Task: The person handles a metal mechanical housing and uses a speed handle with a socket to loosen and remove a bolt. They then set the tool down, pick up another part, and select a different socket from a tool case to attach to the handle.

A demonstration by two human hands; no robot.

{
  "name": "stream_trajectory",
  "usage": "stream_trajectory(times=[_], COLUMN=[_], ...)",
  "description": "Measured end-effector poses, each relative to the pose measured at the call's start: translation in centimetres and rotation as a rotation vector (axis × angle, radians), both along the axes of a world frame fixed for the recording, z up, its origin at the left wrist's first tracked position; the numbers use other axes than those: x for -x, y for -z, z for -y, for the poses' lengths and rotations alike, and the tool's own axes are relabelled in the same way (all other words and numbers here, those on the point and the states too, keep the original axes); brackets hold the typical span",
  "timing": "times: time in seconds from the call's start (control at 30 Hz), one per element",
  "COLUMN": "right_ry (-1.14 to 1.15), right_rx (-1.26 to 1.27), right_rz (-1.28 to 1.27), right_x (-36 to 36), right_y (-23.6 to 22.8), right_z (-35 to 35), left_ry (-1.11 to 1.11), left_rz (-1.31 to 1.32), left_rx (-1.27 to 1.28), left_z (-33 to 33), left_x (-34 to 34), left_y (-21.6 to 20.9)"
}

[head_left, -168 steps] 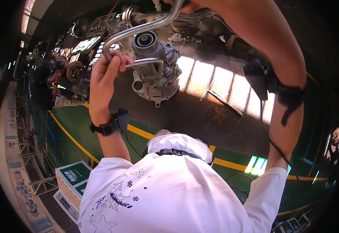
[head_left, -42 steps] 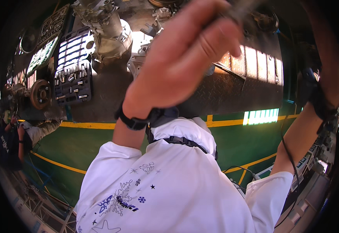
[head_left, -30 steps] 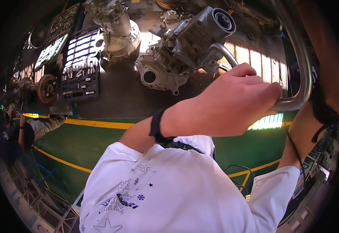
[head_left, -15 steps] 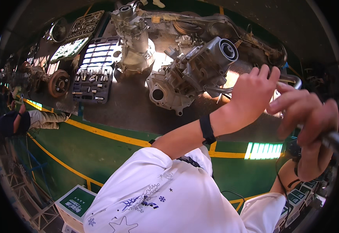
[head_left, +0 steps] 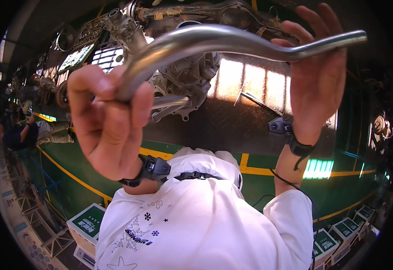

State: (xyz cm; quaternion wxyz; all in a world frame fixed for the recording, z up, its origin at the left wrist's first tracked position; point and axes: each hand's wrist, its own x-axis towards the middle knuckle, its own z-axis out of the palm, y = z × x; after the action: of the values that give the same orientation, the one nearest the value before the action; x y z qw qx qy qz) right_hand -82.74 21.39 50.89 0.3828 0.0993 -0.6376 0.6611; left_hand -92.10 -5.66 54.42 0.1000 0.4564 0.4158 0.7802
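A bent, shiny steel pipe (head_left: pixel 205 39) spans the view in front of me, raised above the bench. My left hand (head_left: pixel 108 121) pinches its thick left end between thumb and fingers. Below that hand a shorter silver tube (head_left: pixel 171 102) juts out; whether it belongs to the pipe I cannot tell. The pipe's thin end lies across my right hand (head_left: pixel 318 76), whose fingers stretch up behind it, spread. Behind the pipe sits a grey cast-metal gearbox housing (head_left: pixel 183 81), partly hidden by it.
A dark metal bench (head_left: pixel 205 135) carries a second housing (head_left: pixel 126 33), an axle (head_left: pixel 232 15), an open socket set (head_left: pixel 108 56) and a thin rod (head_left: pixel 261 102). White boxes with green tops (head_left: pixel 88 222) stand behind me. Another person (head_left: pixel 23 135) is at far left.
Both hands have swung apart, my left hand far to the left. The pipe, mostly hidden at the right before, now stretches across the view.
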Motion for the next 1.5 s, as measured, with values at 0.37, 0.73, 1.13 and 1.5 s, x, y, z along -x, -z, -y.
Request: stream_trajectory(times=[0.37,0.73,1.13,1.5], right_ry=[0.342,0.381,0.525,0.566], right_rx=[-0.701,-0.92,-0.732,-0.717], right_rz=[0.55,0.525,0.624,0.738], right_x=[5.6,5.8,6.2,6.8], right_y=[17.9,17.5,17.0,15.9], right_z=[8.1,8.6,10.9,11.8], left_ry=[-0.838,-0.989,-0.834,-0.721], left_rz=[0.33,0.416,0.3,0.323], left_rx=[0.364,1.035,1.194,1.256], left_z=[12.3,21.0,22.4,24.6], left_x=[-6.9,-4.8,-5.4,-3.9], left_y=[7.3,30.6,43.9,48.4])
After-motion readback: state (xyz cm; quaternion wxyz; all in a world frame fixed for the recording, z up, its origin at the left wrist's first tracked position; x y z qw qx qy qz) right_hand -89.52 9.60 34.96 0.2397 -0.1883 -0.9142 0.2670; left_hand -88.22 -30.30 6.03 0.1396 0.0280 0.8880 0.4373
